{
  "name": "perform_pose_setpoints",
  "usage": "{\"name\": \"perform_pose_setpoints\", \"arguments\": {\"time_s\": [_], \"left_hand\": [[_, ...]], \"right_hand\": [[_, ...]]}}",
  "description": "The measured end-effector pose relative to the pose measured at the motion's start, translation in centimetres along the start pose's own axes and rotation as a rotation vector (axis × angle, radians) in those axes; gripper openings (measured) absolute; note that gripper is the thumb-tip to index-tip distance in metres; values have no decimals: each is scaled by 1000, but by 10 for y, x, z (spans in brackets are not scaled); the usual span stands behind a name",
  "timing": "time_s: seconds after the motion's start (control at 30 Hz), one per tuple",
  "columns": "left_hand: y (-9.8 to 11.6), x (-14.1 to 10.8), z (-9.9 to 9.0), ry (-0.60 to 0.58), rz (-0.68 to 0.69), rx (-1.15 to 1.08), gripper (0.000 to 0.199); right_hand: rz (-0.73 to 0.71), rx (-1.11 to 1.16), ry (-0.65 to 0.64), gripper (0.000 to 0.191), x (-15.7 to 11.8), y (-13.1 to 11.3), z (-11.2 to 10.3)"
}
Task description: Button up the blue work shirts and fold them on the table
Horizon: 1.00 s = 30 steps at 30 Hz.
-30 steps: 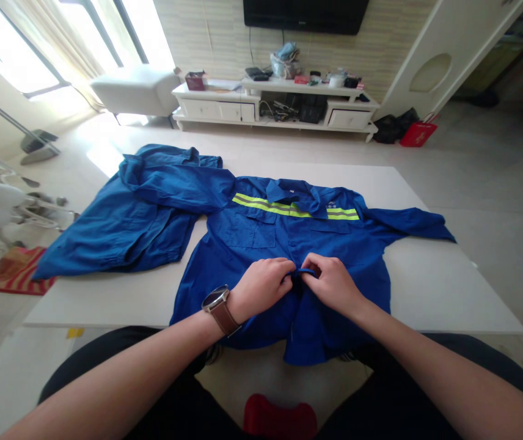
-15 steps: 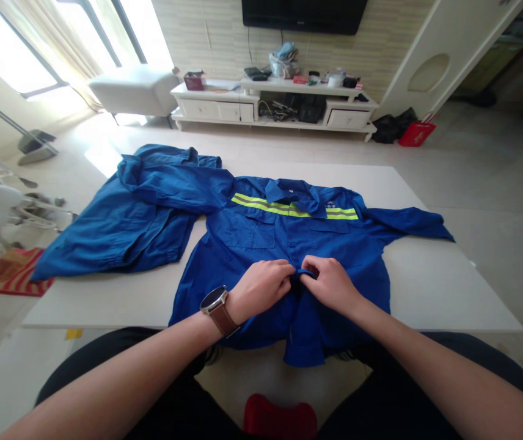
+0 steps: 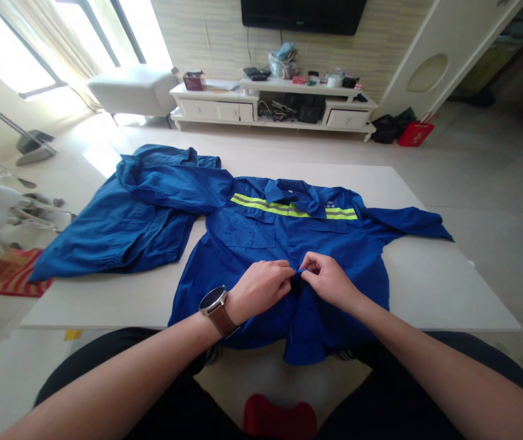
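A blue work jacket (image 3: 252,238) with a yellow-green and grey reflective stripe across the chest lies front up, its collar away from me. My left hand (image 3: 264,284), a watch on its wrist, pinches the jacket's front edge near the lower middle. Close beside it, my right hand (image 3: 328,278) is closed on the other side of the same front opening, thumb and forefinger pressed together on the cloth. Any button between the fingertips is hidden. Below the hands, the front flap hangs past the table's near edge.
The white table (image 3: 445,287) carries the jacket and, at left, more blue garments (image 3: 106,226), partly under a jacket sleeve. A red stool (image 3: 280,418) stands between my knees. Beyond the table are a white TV cabinet (image 3: 215,110) and a red bag (image 3: 416,131).
The right hand's fingers have shifted slightly on the cloth and closed nearer to the left fingertips. The left hand and the jacket stay nearly the same.
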<state>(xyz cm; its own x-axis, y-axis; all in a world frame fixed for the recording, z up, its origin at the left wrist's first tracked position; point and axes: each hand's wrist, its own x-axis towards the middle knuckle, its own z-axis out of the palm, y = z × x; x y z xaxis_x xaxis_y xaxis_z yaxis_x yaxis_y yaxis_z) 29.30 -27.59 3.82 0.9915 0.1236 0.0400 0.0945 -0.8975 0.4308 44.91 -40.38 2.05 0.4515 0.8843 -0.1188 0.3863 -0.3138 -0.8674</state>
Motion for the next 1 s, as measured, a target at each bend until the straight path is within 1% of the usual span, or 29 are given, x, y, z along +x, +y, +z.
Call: {"name": "perform_pose_setpoints", "arguments": {"time_s": [0.07,0.13,0.23,0.3,0.37,0.47,0.67,0.83,1.0], "left_hand": [[0,-1,-1,-2,1,16,18],[0,-2,-1,7,0,30,18],[-1,-2,-3,14,6,39,17],[-1,-2,-3,9,10,42,17],[0,-2,-4,3,9,49,17],[0,-3,-4,-6,1,60,17],[-2,-5,-3,-17,-32,68,17],[-4,-6,-1,-3,-21,75,20],[-4,-5,1,-11,-10,92,20]], "right_hand": [[60,82,-31,4,3,0,0],[144,167,-75,6,5,-2,0],[272,285,-104,8,6,-5,0],[323,338,-102,9,6,-7,0],[342,342,-102,10,6,-7,0],[307,315,-129,15,6,-6,-1],[252,277,-272,33,5,-4,-7],[198,221,-240,34,8,2,-7],[93,155,-207,30,10,6,-5]]}}
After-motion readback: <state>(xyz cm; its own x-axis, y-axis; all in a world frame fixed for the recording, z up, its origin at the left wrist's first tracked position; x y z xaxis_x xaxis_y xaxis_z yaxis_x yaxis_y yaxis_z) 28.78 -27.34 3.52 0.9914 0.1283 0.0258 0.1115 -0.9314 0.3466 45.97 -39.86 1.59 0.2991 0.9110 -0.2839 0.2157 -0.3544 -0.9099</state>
